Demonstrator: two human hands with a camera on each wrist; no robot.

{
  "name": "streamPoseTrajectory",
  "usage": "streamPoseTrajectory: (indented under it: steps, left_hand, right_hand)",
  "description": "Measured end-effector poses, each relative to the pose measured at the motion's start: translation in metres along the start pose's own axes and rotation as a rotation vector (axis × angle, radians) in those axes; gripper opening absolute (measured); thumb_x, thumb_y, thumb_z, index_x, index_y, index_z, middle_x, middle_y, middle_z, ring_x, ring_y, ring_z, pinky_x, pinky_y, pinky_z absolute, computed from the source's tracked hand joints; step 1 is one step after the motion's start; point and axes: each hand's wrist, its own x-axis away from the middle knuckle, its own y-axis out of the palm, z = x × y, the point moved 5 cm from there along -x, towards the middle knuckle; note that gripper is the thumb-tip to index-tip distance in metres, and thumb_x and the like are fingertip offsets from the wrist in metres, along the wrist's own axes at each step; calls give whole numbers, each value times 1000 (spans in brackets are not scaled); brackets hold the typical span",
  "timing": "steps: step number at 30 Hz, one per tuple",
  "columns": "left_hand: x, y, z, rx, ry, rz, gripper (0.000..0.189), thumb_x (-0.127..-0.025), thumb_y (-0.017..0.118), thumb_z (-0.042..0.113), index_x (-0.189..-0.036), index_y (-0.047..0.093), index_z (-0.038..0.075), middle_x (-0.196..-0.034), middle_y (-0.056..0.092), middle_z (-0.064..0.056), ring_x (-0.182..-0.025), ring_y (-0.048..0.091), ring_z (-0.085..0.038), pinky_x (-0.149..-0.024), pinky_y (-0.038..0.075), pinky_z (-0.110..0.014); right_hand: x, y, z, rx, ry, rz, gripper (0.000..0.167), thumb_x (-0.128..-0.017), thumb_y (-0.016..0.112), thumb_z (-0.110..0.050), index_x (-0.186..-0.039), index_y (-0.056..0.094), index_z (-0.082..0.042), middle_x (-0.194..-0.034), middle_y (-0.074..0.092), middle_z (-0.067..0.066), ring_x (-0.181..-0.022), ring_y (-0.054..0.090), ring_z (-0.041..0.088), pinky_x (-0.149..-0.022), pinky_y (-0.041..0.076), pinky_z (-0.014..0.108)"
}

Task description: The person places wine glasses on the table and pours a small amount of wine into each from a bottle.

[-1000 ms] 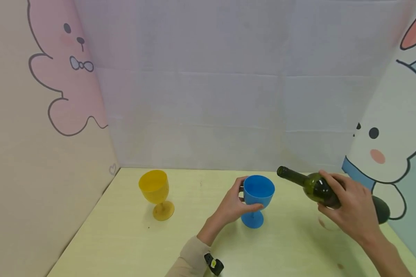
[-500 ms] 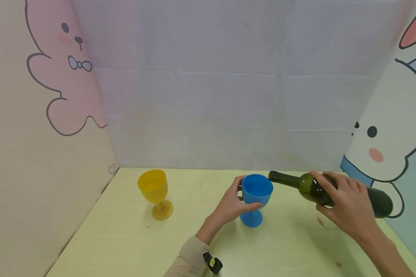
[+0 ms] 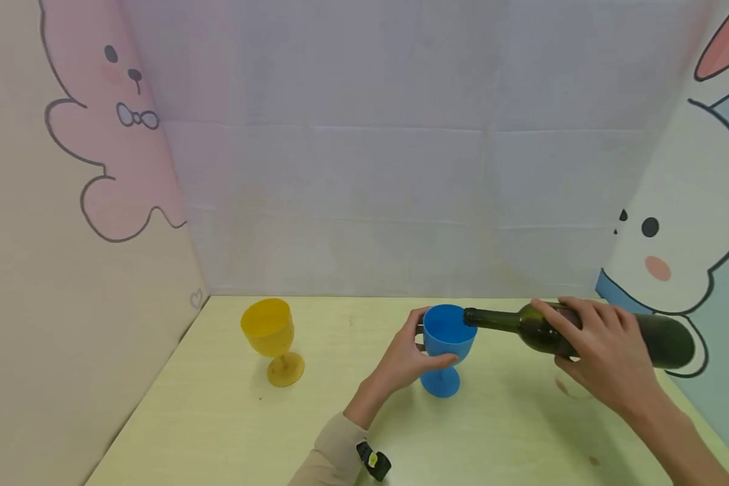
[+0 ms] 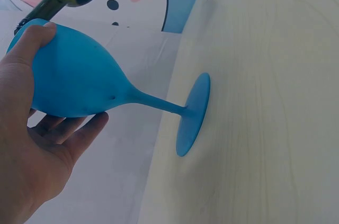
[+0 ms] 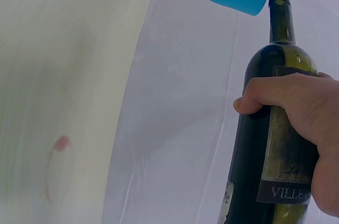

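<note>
A blue goblet (image 3: 451,337) stands upright on the table, its foot flat on the wood in the left wrist view. My left hand (image 3: 410,358) holds its bowl from the left, thumb across the near side and fingers behind. With my right hand (image 3: 610,354) I grip a dark green wine bottle (image 5: 249,144) round its labelled body. The bottle lies nearly level in the air, its neck (image 3: 492,320) pointing left and its mouth over the goblet's right rim. No liquid shows at the mouth. What the goblet holds inside cannot be made out.
A yellow goblet (image 3: 269,329) stands on the left part of the pale wooden table (image 3: 219,418). A white sheet (image 3: 352,169) closes off the back, with printed cartoon walls on both sides. A reddish stain (image 5: 62,143) marks the tabletop at right.
The bottle has moved left, its mouth coming from beside the blue goblet to over its rim, and it has tipped from neck-up to nearly level. My left hand and the goblet stay put.
</note>
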Motion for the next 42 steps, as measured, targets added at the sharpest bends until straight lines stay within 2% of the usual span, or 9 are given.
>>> streamPoseTrajectory:
  steps: [8, 18, 30, 42]
  left_hand:
    - [0, 0, -1, 3, -3, -4, 80, -81, 80, 43, -147, 34, 34, -142, 52, 3, -128, 53, -23, -94, 54, -38]
    - [-3, 0, 0, 3, -8, 6, 81, -80, 80, 43, -147, 34, 35, -143, 52, 4, -129, 52, -23, -94, 55, -38]
    - [-2, -1, -3, 13, 8, 8, 79, -81, 80, 42, -146, 35, 36, -142, 51, 5, -129, 51, -19, -95, 54, -38]
    - [-2, 0, -5, 15, 12, 11, 79, -82, 80, 41, -146, 35, 36, -141, 52, 5, -127, 52, -18, -93, 53, -32]
  right_hand:
    - [-5, -1, 0, 56, -41, -4, 122, -38, 97, -23, -148, 45, -30, -121, 58, 22, -104, 54, 46, -83, 40, 62]
    - [-12, -8, 2, 88, -117, 16, 116, -41, 95, -22, -147, 47, -26, -120, 57, 23, -102, 53, 45, -83, 40, 61]
    - [-15, -9, 2, 89, -131, -6, 120, -39, 96, -24, -148, 46, -27, -121, 57, 22, -104, 53, 44, -86, 40, 61]
    - [-17, -7, 0, 99, -141, -13, 118, -41, 95, -25, -148, 45, -27, -121, 57, 22, -104, 54, 45, -85, 41, 61]
